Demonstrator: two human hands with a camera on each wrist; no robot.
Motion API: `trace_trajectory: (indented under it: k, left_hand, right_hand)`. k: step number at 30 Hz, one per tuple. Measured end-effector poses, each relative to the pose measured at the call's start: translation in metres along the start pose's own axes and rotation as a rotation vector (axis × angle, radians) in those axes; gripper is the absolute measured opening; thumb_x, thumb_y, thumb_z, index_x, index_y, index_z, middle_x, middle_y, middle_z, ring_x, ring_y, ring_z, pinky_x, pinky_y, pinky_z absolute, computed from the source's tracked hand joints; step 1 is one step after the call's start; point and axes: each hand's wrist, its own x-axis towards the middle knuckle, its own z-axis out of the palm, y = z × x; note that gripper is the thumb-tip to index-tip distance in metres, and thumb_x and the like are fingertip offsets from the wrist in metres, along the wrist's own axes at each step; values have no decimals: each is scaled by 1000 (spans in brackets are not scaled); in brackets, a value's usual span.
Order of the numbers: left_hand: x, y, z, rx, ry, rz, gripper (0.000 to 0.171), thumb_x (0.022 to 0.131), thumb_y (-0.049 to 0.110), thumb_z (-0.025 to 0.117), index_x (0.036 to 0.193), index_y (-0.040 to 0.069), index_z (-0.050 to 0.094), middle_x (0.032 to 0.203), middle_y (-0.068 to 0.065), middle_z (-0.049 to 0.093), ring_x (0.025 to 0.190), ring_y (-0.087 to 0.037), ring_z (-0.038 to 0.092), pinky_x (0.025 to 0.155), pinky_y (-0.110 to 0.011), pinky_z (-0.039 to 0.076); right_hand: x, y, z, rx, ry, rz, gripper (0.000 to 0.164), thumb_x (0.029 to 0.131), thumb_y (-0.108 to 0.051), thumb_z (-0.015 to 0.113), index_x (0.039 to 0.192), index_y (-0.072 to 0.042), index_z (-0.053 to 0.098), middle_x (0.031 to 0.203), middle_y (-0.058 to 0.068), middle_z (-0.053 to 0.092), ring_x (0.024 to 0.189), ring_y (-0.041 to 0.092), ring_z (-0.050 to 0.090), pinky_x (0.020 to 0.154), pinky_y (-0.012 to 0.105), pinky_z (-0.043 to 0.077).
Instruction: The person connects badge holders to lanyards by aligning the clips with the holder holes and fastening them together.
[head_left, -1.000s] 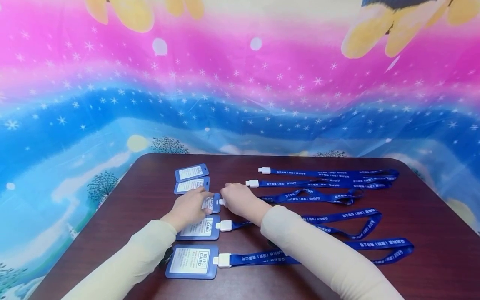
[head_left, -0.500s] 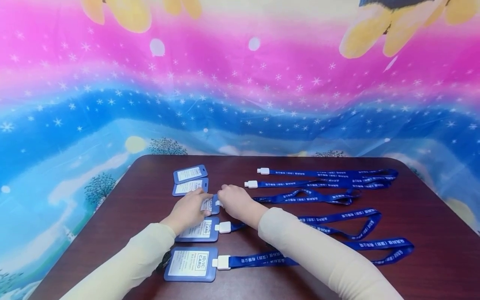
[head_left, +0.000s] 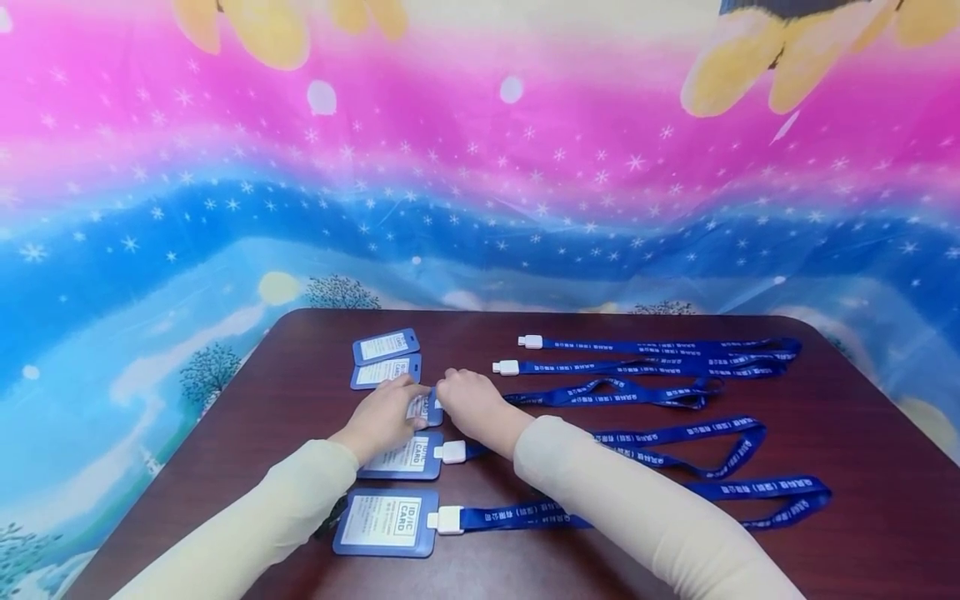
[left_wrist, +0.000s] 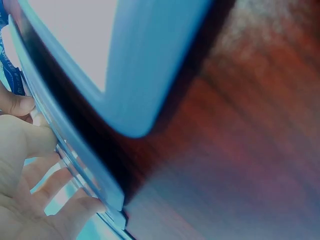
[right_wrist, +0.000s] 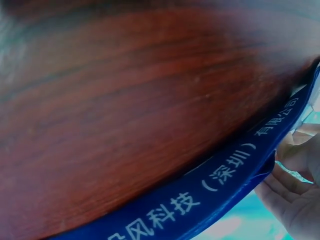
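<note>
In the head view my left hand (head_left: 381, 418) holds a blue ID card holder (head_left: 432, 408), third from the front in a column of several, with fingers and thumb at its long edges. The left wrist view shows this hand (left_wrist: 30, 175) gripping the holder side-on. My right hand (head_left: 474, 405) pinches the end of a blue lanyard (head_left: 622, 393) right at the holder's slot end; its white clip is hidden by the fingers. From the right wrist, the printed lanyard strap (right_wrist: 225, 175) runs up to the curled fingers of that hand (right_wrist: 295, 180).
Nearer the front, two card holders (head_left: 352, 542) lie joined by white clips (head_left: 450, 520) to blue lanyards (head_left: 517, 517). Two loose holders (head_left: 384, 345) overlap at the back left. Across from them lie two lanyards (head_left: 585, 344) with white clips, on the dark wooden table (head_left: 262, 400).
My right hand has shifted slightly left, closer against the card holder, and the white clip that showed between them is now covered. The left hand keeps its hold in place.
</note>
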Motion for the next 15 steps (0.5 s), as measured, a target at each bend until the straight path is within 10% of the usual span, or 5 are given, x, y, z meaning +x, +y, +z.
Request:
trace_trajectory:
  k: [15]
  left_hand:
    - [-2, 4, -18, -51, -119, -34, 44, 91, 18, 72, 133, 7, 62, 132, -12, 57, 123, -31, 53, 102, -52, 44]
  right_hand:
    - [-2, 16, -21, 289, -141, 43, 20, 93, -21, 72, 108, -10, 77, 100, 3, 72, 90, 16, 66, 84, 33, 56]
